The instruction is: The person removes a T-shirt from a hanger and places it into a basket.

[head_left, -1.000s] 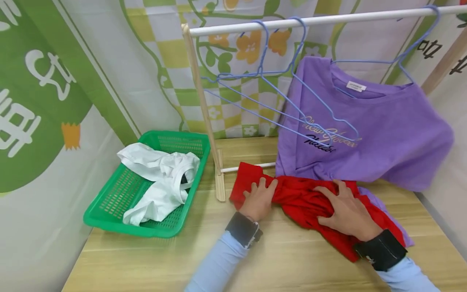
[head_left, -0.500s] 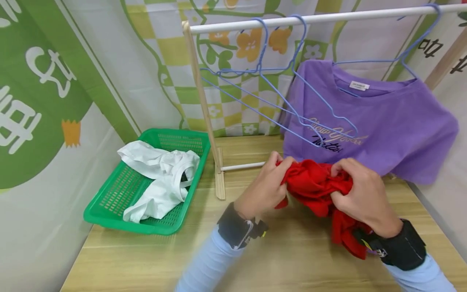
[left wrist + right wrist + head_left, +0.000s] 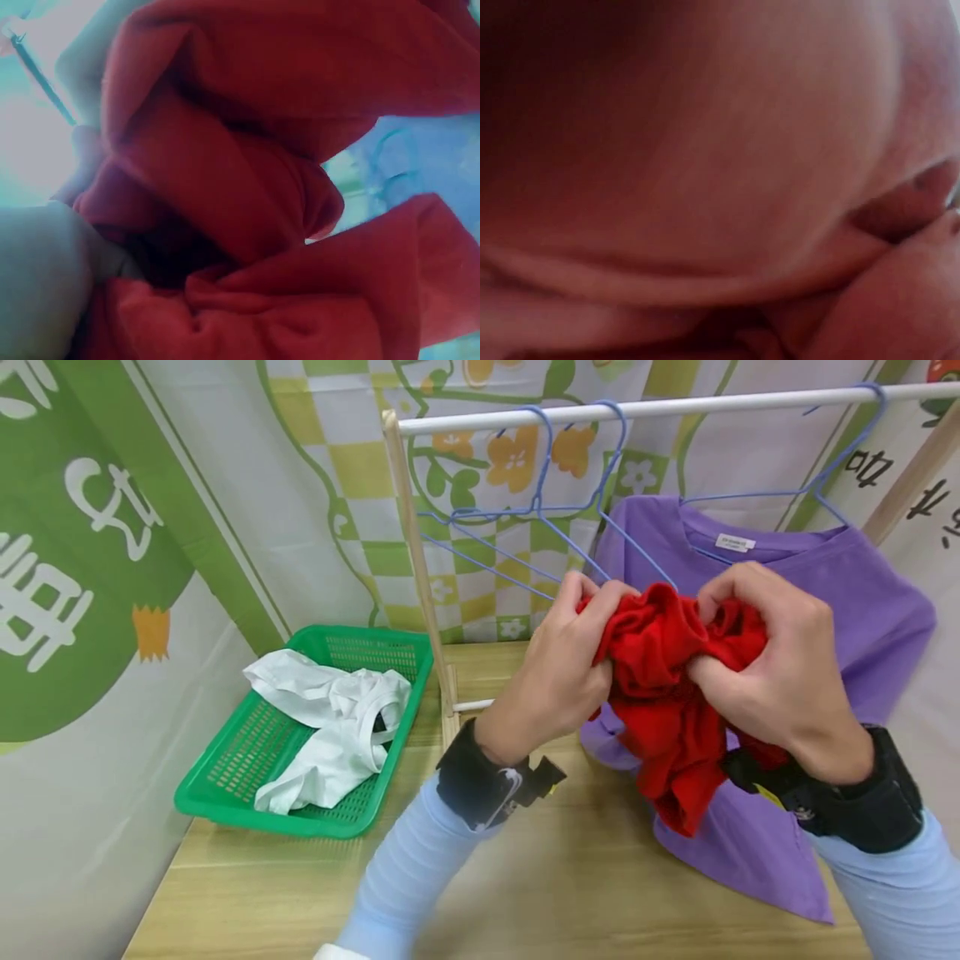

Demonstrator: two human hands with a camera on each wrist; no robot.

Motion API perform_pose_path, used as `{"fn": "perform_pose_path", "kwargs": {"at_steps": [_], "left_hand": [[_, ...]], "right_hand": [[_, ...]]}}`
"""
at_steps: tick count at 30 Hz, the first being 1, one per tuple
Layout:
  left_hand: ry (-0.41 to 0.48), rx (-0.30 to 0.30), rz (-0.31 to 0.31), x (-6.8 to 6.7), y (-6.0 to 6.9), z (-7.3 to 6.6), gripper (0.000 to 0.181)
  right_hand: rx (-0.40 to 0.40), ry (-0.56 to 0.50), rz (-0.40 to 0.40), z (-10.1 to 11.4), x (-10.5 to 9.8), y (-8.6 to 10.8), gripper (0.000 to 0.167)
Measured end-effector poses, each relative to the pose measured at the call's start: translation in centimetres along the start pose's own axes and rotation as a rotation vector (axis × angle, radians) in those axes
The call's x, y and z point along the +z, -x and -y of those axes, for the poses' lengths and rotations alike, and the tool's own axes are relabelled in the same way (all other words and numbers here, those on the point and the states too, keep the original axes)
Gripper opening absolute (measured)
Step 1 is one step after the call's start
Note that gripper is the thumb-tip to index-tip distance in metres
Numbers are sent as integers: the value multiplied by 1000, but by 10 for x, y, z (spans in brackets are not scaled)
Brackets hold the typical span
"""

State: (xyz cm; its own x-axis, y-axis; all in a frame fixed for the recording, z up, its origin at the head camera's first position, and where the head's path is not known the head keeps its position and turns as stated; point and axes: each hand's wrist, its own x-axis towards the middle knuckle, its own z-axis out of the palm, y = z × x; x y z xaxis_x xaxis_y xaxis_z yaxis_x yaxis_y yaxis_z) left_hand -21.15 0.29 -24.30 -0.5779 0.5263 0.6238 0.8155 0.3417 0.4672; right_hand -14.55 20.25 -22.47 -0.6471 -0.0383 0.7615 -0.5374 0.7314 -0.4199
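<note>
Bunched red cloth, a garment whose kind I cannot tell (image 3: 663, 693), is held up off the table between my two hands. My left hand (image 3: 558, 664) grips its left side with curled fingers. On the other side my right hand (image 3: 783, 664) pinches the fabric between thumb and fingers. Folds of the red garment (image 3: 225, 165) fill the left wrist view. The right wrist view is mostly my right hand (image 3: 705, 150), very close and blurred. Behind the red cloth hangs a purple T-shirt (image 3: 862, 618) on a blue hanger, its printed front largely hidden.
Two blue wire hangers (image 3: 538, 510) hang on the white rail (image 3: 517, 418) of a wooden-legged rack. At left on the wooden table (image 3: 540, 877) stands a green plastic basket (image 3: 225, 777) with a white garment (image 3: 330, 706) in it. A patterned curtain backs the table.
Both hands, first resting on the red garment spread on the table, have gripped it, bunched it and raised it in front of the purple T-shirt, whose lower part now shows on the table.
</note>
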Motion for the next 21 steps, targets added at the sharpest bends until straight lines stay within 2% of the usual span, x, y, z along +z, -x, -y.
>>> {"fn": "perform_pose_path", "kwargs": {"at_steps": [4,7,10,13,16,18,20,21], "left_hand": [[-74,12,-99,-31,-10,-9,47],[-116,22,-167,-59,-12,-13,45],[-167,35,-247,-87,-7,-15,41],[-231,34,-356,-112,5,-14,36],[-304,-10,-491,-133,22,-10,38],[-347,-62,-582,-144,31,-5,38],[-380,-113,-659,-153,40,6,40],[-387,-131,-678,-157,46,14,42]], "right_hand": [[-48,-76,-60,22,12,-31,18],[-89,-203,-140,39,30,-50,20],[-176,-366,-195,57,54,-67,21],[-308,-528,-219,72,86,-83,21],[-466,-650,-248,86,127,-99,19],[-563,-716,-264,92,159,-110,16],[-598,-731,-265,96,193,-116,14],[-582,-717,-230,97,209,-117,15]]}}
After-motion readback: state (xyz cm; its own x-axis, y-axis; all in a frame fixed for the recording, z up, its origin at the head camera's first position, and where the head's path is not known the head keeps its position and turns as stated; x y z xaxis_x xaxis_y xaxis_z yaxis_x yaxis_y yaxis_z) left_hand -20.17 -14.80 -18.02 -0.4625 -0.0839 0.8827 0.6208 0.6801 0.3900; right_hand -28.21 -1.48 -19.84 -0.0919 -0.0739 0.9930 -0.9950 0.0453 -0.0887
